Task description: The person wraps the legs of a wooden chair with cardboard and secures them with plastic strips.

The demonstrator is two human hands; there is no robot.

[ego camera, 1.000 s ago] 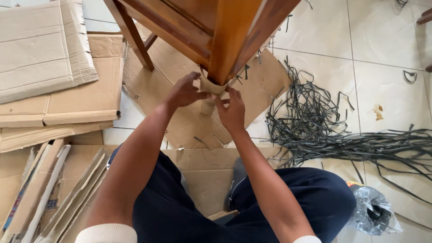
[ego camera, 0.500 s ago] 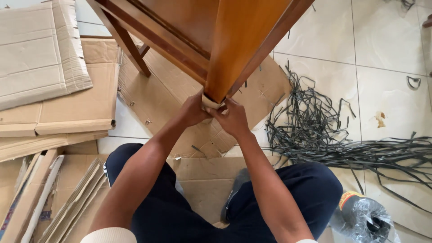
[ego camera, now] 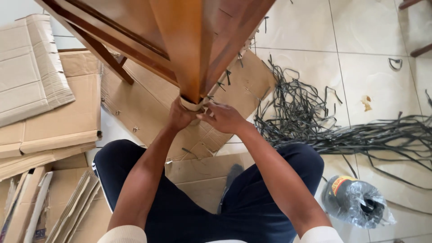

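cardboard wrap round the foot of the wooden leg, just above the floor, centre of view. thin, light, soft-ish stuff; prob creases or tears easily, springs open unless pinched at the overlap. best held by the loose edges, close to the wood. leg itself stiff, smooth, varnished, likely slippery and heavy w/ the rest of the furniture frame behind it.

left hand curled snug on the wrap from the left side, fingers closed against it. right hand touching the wrap's right edge, fingertips pinched narrow on it; exact grip partly hidden by the leg. both forearms reaching fwd over dark trousers, pale cuffs at the bottom edge.

under and around the leg: flat cardboard sheet w/ a few staples, more flattened boxes stacked at left, folded strips at lower left. to the right, well apart from the hands, tangle of dark plastic strapping spread over the pale tiled floor. near the right knee, roll wrapped in clear plastic.
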